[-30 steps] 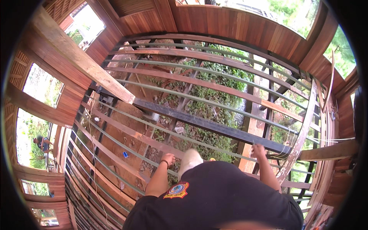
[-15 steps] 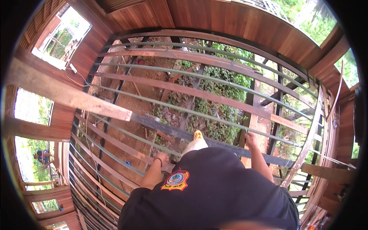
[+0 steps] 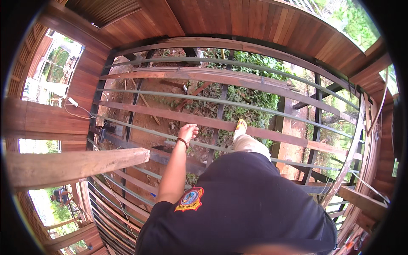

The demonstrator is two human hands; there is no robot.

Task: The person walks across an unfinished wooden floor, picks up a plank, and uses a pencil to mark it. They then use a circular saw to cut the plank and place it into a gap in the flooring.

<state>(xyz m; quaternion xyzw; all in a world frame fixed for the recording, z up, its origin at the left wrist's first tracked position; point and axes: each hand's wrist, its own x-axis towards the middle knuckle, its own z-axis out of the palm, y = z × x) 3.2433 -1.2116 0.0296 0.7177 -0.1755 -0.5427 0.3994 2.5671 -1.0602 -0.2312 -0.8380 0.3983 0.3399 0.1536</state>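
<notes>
My left hand (image 3: 188,132) is stretched forward on a straight arm, a dark band on its wrist. Its fingers are curled with nothing visible in them. It hovers between a reddish wooden joist (image 3: 170,114) and a thin green metal bar (image 3: 140,129), touching neither as far as I can see. My right hand is hidden behind my dark shirt. My leg reaches forward and my foot in a yellow shoe (image 3: 241,125) rests on the wooden joist.
An open floor frame of wooden joists and green bars spans bare soil and green plants (image 3: 250,97) far below. A dark steel beam (image 3: 170,156) crosses under my arm. A thick wooden plank (image 3: 76,166) juts in from the left. Another person (image 3: 59,196) stands below left.
My left hand has let go of the dark steel beam and stretched forward. My right hand has dropped out of sight. My foot has stepped further out along the joists.
</notes>
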